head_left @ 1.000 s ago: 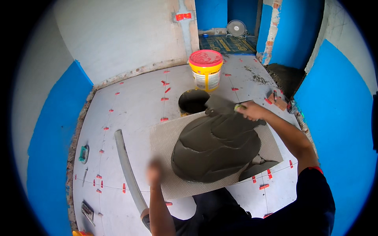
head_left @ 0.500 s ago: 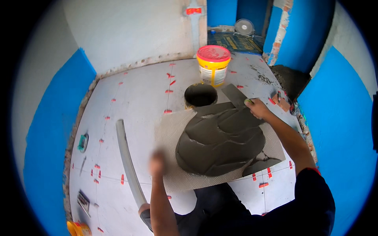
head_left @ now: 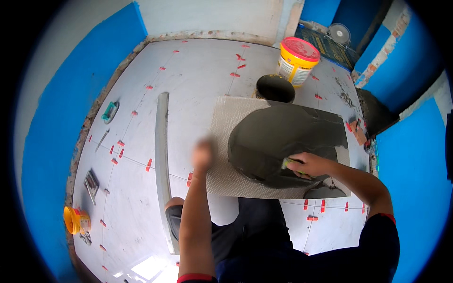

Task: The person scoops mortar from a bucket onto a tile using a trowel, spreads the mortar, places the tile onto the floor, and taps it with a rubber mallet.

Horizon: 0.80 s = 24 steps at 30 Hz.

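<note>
A large tile [head_left: 219, 174] with a textured, pale back facing up lies in front of me, its far edge against a dark bucket [head_left: 275, 89]. Smooth grey mortar [head_left: 264, 137] covers much of that back, with a ragged patch at the near right corner. My right hand [head_left: 309, 165] is closed around the green handle of a trowel [head_left: 285, 163], low on the mortar; its blade cannot be told apart from the grey. At the tile's left edge is my left hand [head_left: 203, 154], its fingers smeared by blur.
A yellow bucket with a red lid [head_left: 300, 54] stands beyond the dark one. Along the left lie a long straightedge [head_left: 162, 155], a green-handled suction cup [head_left: 110, 112], a notched trowel [head_left: 91, 185] and a small yellow pail [head_left: 77, 220]. Red levelling wedges [head_left: 149, 164] line the floor joints.
My right hand with the trowel has come from the tile's far right corner to its near side. The mortar looks smoother, its ridges mostly flattened. My view has shifted left and down.
</note>
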Tool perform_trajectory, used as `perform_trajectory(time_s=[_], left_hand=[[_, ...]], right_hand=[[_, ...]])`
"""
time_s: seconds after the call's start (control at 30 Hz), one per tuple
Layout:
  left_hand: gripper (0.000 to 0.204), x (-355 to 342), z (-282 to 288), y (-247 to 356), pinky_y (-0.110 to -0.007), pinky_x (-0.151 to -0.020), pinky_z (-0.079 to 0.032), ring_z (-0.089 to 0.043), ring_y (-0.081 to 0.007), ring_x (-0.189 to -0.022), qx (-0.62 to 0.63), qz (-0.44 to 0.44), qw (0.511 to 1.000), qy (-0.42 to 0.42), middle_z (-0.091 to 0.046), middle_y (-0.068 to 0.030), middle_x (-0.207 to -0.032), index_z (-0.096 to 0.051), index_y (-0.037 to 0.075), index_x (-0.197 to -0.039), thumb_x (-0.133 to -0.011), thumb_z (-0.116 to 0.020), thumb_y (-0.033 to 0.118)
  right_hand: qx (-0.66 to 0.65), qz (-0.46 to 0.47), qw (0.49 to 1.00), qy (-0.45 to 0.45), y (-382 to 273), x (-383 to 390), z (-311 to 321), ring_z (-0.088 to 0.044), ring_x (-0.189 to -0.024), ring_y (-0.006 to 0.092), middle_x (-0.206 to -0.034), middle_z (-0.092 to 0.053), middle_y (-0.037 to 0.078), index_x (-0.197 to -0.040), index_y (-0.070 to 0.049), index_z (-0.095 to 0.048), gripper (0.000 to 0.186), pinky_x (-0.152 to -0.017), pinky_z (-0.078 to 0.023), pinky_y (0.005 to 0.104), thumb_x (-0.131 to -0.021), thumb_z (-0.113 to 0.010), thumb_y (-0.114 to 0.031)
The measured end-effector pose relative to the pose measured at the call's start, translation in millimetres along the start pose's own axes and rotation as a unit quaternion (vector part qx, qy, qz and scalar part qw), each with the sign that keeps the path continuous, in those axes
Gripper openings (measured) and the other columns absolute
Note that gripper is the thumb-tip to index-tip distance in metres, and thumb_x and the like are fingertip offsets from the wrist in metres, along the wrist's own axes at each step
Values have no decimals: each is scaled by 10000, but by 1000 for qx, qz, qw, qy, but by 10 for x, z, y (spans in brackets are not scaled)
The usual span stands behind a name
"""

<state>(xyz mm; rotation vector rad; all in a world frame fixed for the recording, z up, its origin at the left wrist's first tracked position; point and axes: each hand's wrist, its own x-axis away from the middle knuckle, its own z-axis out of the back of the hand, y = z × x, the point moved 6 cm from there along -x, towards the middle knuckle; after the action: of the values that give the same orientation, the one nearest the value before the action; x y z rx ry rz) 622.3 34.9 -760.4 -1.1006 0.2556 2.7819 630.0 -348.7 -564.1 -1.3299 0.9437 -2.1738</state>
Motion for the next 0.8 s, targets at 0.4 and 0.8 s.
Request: perform_trajectory(time_s=[0.4, 0.8], left_hand=[[354, -509, 457, 324, -498, -852, -488, -622, -441, -964, 194, 363, 901, -138, -653, -280, -1032, -621, -52, -1090, -961, -467, 240], [520, -516, 316, 297, -552, -880, -472, -600, -498, -1006, 168, 458, 853, -185, -653, -312, -1033, -636, -28, -1055, -1017, -327, 389]], right_hand=[[244, 64, 933, 255, -299, -584, 707, -644, -620, 299, -775, -653, 179, -1152, -41, -574, 435, -588, -519, 418, -970, -565, -436], [321, 138, 883, 313, -38, -335, 907, -641, -849, 445, -915, -675, 243, -1096, -37, -606, 406, -755, -507, 480, -965, -560, -419]])
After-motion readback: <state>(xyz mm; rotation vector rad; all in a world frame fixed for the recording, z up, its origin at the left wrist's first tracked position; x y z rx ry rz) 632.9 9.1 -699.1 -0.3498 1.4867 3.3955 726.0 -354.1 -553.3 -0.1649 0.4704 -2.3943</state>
